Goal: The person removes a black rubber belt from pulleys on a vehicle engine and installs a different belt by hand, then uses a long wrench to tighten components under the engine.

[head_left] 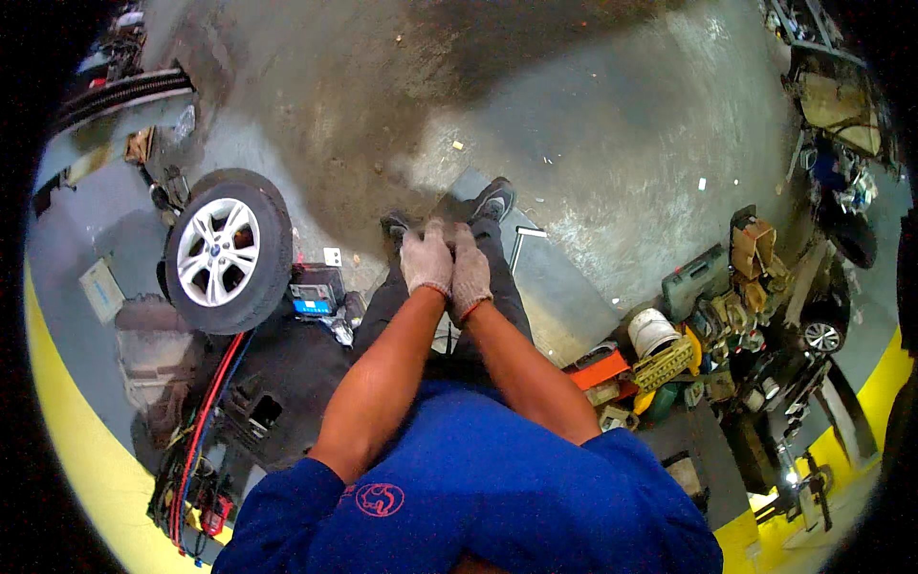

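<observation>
My left hand [426, 262] and my right hand [469, 272] meet in front of my legs, both in pale knitted work gloves with reddish cuffs. They touch along their inner sides, and the fingers point away from me, drawn together. The fingertips are dim and blurred against my dark trousers. Whether anything lies between the hands is hidden. Beyond them are my dark shoes [494, 202], standing on or beside a grey flat panel [564, 287] on the floor.
At the left, a car wheel [219, 251] with silver spokes lies beside a car battery [316, 290] and red and blue hoses [206, 421]. A white bucket [652, 332], an orange box [599, 369], a green case [695, 282] and jumbled parts fill the right side. Stained concrete [593, 134] stretches ahead.
</observation>
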Demonstrator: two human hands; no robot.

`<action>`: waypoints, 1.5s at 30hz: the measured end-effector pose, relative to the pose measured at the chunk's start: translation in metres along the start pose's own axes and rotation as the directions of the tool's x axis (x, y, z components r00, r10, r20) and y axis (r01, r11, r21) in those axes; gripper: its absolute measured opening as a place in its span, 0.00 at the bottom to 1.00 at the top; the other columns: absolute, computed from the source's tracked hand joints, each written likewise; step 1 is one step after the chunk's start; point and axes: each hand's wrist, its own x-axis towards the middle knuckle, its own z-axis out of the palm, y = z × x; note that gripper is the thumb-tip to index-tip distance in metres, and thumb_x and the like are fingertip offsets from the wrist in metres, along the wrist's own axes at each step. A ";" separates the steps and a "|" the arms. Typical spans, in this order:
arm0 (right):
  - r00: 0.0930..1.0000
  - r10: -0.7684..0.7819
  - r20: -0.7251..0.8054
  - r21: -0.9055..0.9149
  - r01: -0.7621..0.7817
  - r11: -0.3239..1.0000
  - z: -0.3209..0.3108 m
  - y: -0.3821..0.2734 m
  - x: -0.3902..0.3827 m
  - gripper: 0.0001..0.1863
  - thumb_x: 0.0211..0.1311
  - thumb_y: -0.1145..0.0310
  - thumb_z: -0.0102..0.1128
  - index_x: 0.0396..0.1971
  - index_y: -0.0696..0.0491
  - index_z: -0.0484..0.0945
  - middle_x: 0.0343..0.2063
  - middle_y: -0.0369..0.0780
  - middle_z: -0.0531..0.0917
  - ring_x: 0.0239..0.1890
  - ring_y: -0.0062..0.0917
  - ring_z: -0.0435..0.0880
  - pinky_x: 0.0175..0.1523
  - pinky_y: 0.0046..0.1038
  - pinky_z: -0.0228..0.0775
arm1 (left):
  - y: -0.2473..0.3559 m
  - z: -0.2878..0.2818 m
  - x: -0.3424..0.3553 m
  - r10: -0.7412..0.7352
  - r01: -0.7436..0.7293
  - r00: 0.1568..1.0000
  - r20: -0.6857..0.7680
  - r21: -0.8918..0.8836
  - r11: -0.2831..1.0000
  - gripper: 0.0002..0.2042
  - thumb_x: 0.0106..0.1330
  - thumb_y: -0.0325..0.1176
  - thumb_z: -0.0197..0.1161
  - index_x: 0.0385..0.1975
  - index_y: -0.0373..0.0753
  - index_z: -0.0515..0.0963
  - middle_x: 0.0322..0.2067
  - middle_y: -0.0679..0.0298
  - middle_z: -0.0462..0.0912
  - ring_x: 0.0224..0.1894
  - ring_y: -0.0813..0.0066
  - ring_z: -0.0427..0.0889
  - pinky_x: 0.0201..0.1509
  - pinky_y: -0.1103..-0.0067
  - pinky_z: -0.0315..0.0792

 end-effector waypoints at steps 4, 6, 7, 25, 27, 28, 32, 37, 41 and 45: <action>0.986 0.082 0.145 0.151 -0.104 0.983 0.036 0.023 -0.011 0.24 0.70 0.54 0.50 0.43 0.64 0.79 0.41 0.42 0.83 0.42 0.25 0.79 0.49 0.28 0.70 | -0.052 -0.019 0.042 0.029 -0.027 0.999 -0.029 0.068 0.997 0.29 0.65 0.49 0.54 0.36 0.18 0.79 0.37 0.34 0.82 0.47 0.42 0.81 0.51 0.63 0.71; 0.956 -0.001 0.292 -0.166 0.052 0.985 0.049 0.026 -0.021 0.21 0.71 0.58 0.49 0.45 0.63 0.78 0.42 0.43 0.84 0.45 0.28 0.80 0.50 0.29 0.70 | -0.075 -0.038 0.072 -0.044 0.053 0.998 -0.054 0.177 0.983 0.31 0.67 0.52 0.52 0.33 0.19 0.79 0.35 0.35 0.82 0.46 0.44 0.83 0.50 0.62 0.72; 0.919 -0.093 0.382 -0.386 0.251 0.888 0.056 0.022 -0.029 0.18 0.71 0.62 0.48 0.48 0.61 0.77 0.42 0.45 0.84 0.46 0.31 0.81 0.51 0.30 0.70 | -0.078 -0.054 0.082 -0.123 0.136 0.989 -0.087 0.167 0.977 0.31 0.67 0.53 0.51 0.33 0.20 0.80 0.36 0.35 0.82 0.46 0.44 0.83 0.49 0.61 0.72; 0.661 -0.692 0.290 -0.420 0.738 0.529 0.104 -0.005 -0.084 0.09 0.59 0.68 0.65 0.32 0.56 0.77 0.41 0.44 0.80 0.43 0.41 0.76 0.48 0.41 0.66 | -0.180 -0.166 0.146 -0.602 0.498 0.795 0.078 -0.650 0.574 0.35 0.64 0.61 0.51 0.57 0.32 0.74 0.48 0.58 0.83 0.49 0.62 0.80 0.56 0.66 0.70; 0.798 -0.540 0.268 -0.449 0.599 0.663 0.111 -0.001 -0.070 0.10 0.59 0.66 0.65 0.33 0.57 0.76 0.41 0.45 0.80 0.42 0.41 0.77 0.47 0.38 0.67 | -0.173 -0.163 0.130 -0.578 0.523 0.788 0.212 -0.726 0.446 0.31 0.66 0.59 0.50 0.54 0.36 0.75 0.44 0.60 0.84 0.45 0.64 0.82 0.53 0.65 0.72; 0.857 -0.451 0.251 -0.465 0.515 0.720 0.113 -0.001 -0.065 0.11 0.60 0.66 0.65 0.34 0.57 0.76 0.41 0.46 0.80 0.41 0.41 0.77 0.47 0.37 0.68 | -0.164 -0.163 0.117 -0.560 0.542 0.779 0.281 -0.751 0.378 0.29 0.67 0.58 0.50 0.52 0.38 0.76 0.42 0.60 0.84 0.43 0.64 0.83 0.51 0.64 0.73; 0.865 -0.153 0.477 -0.284 0.317 0.905 0.130 0.037 -0.048 0.13 0.68 0.62 0.60 0.34 0.58 0.77 0.25 0.36 0.77 0.27 0.25 0.77 0.36 0.26 0.70 | -0.116 -0.163 0.064 -0.143 0.564 0.824 0.548 -0.772 0.294 0.19 0.71 0.49 0.49 0.47 0.42 0.77 0.37 0.61 0.84 0.36 0.65 0.83 0.42 0.68 0.77; 0.996 0.075 0.042 0.102 -0.079 0.992 0.128 0.048 -0.026 0.19 0.70 0.53 0.53 0.27 0.54 0.75 0.25 0.34 0.79 0.27 0.20 0.77 0.33 0.27 0.69 | -0.163 -0.113 0.069 -0.181 0.554 0.832 0.524 -0.778 0.296 0.14 0.71 0.45 0.55 0.43 0.43 0.80 0.33 0.66 0.82 0.29 0.74 0.79 0.35 0.77 0.73; 0.993 0.012 -0.119 -0.221 -0.038 0.974 0.115 0.069 -0.011 0.29 0.66 0.46 0.56 0.16 0.58 0.76 0.15 0.40 0.78 0.18 0.26 0.76 0.28 0.30 0.67 | -0.129 -0.100 0.027 -0.216 0.573 0.805 0.552 -0.630 0.524 0.20 0.69 0.53 0.59 0.47 0.43 0.80 0.33 0.69 0.80 0.35 0.76 0.75 0.41 0.78 0.69; 0.994 0.057 -0.093 -0.436 -0.092 0.895 0.089 0.082 0.003 0.30 0.66 0.47 0.56 0.17 0.61 0.77 0.16 0.44 0.80 0.18 0.29 0.80 0.27 0.35 0.69 | -0.108 -0.113 -0.009 -0.257 0.520 0.769 0.585 -0.338 0.784 0.20 0.72 0.51 0.54 0.49 0.41 0.78 0.37 0.66 0.83 0.39 0.71 0.80 0.40 0.75 0.72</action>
